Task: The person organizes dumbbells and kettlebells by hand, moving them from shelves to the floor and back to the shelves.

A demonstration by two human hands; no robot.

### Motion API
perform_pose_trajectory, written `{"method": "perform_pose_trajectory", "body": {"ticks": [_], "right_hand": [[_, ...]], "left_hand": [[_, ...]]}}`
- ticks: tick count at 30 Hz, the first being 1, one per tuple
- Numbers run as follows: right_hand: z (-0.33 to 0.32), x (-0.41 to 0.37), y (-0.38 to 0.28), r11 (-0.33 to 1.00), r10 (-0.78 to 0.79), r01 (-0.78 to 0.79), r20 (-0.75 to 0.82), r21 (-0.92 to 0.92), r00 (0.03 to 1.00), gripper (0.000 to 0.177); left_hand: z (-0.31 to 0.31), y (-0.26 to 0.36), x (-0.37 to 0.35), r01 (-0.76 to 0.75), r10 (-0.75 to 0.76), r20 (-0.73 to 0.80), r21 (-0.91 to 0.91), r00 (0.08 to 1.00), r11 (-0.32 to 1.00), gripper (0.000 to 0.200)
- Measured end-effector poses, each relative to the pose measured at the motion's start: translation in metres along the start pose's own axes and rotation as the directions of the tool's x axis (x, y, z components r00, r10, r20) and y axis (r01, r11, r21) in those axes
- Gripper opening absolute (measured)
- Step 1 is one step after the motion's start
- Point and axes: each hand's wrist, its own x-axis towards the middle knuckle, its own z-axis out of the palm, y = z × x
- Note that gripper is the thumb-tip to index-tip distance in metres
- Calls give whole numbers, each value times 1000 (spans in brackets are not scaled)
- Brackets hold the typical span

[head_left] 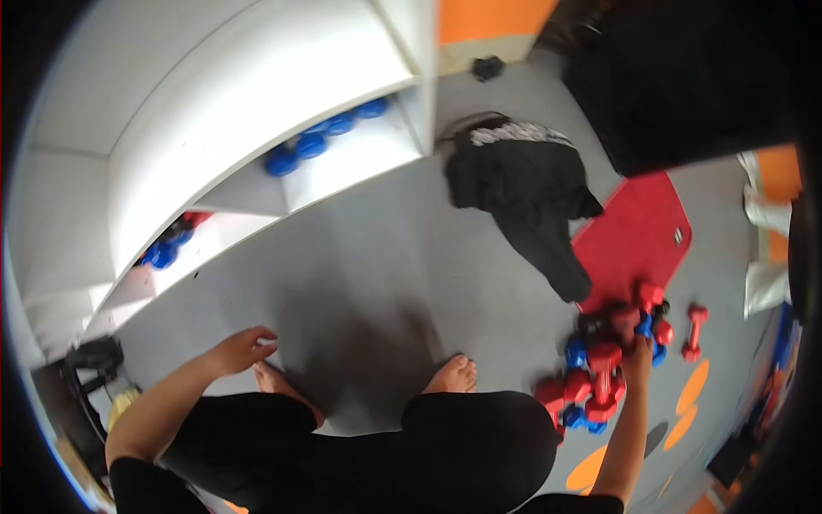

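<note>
My left hand (pixel 243 350) is held out over the floor beside my left foot (pixel 287 390). Its fingers are loosely apart and nothing is in them. On my right, a heap of red and blue dumbbells (pixel 604 377) lies on the grey floor. My right hand (pixel 636 358) reaches into the far side of this heap, fingers closed around a dumbbell there. Which dumbbell it holds is hard to make out, as the fingers are partly hidden. A blue dumbbell end (pixel 644 326) shows right at the fingertips, and a red dumbbell (pixel 624 320) lies close by.
A single red dumbbell (pixel 695 332) lies right of the heap. Beyond are a red mat (pixel 638 227) and a black garment (pixel 535 184) partly over it. A white shelf unit (pixel 257 94) at left holds several blue dumbbells (pixel 310 144). A large black object (pixel 676 86) stands at top right.
</note>
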Motion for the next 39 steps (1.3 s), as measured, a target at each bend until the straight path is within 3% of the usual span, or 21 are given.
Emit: {"method": "perform_pose_trajectory", "body": {"ticks": [1,3,4,7,11,14,16,17,18,19,20,21,22,23,24,26,28,31,32,33,39], "right_hand": [[-25,1,-16,998,-21,20,-5,-66,1000,49],[-18,-9,-9,963,189,-220,189,158,964,58],[-21,-8,-19,966,170,-202,188,164,967,58],[-39,-16,-45,970,241,-242,109,-10,964,72],[-7,-36,-11,948,278,-235,196,-216,940,92],[-25,-44,-33,965,239,-188,323,-181,916,98],[-28,-37,-39,860,357,-249,176,-445,917,102],[-60,-25,-65,812,225,-73,195,-579,955,92],[-94,-9,-106,876,61,32,176,-482,982,83],[-126,10,-154,912,-99,149,147,-383,984,75],[-157,36,-198,944,-191,257,291,-207,938,63],[-184,60,-245,946,-289,324,411,-17,865,52],[-202,73,-304,908,-405,302,423,290,811,44],[-216,82,-360,786,-518,241,395,569,759,37],[-201,96,-399,531,-675,142,316,835,667,27],[-191,115,-493,422,-775,18,350,907,526,36],[-168,141,-576,441,-824,174,320,880,468,55],[-118,184,-686,594,-590,278,175,755,788,54],[-62,224,-710,525,-605,567,-191,635,773,55],[-19,252,-723,467,-580,778,-519,419,628,57],[-43,254,-792,357,-556,592,-345,723,756,55]], "left_hand": [[-2,-3,2,25,-25,-25,-27,999,999,43],[-5,-15,17,-10,10,-16,-24,1000,1000,38],[-10,-16,22,-1,0,-28,-35,1000,999,38],[-22,-13,34,-103,103,-102,0,990,995,37],[-35,27,14,-135,139,-267,34,954,990,40],[-27,68,-31,-306,300,-180,-6,937,952,45],[-20,89,-73,-449,463,-93,138,881,883,48],[-15,93,-90,-497,523,-48,251,851,831,50],[-12,97,-104,-487,513,-70,226,856,844,50],[-8,101,-117,-508,538,35,389,842,769,53],[-3,100,-123,-530,544,150,536,825,656,55],[5,99,-125,-533,548,144,521,824,666,55],[12,97,-126,-500,518,161,604,840,621,60],[17,95,-127,-463,489,173,681,855,568,65],[18,93,-129,-464,498,160,671,852,578,65],[14,89,-132,-275,626,-27,883,779,381,66],[15,83,-132,-258,601,-32,884,799,390,66],[12,79,-133,-274,520,20,867,854,416,64],[12,77,-134,-304,462,75,843,884,444,62],[12,74,-135,-296,449,72,841,890,452,62],[20,47,-129,-254,558,-31,868,830,426,63]]}}
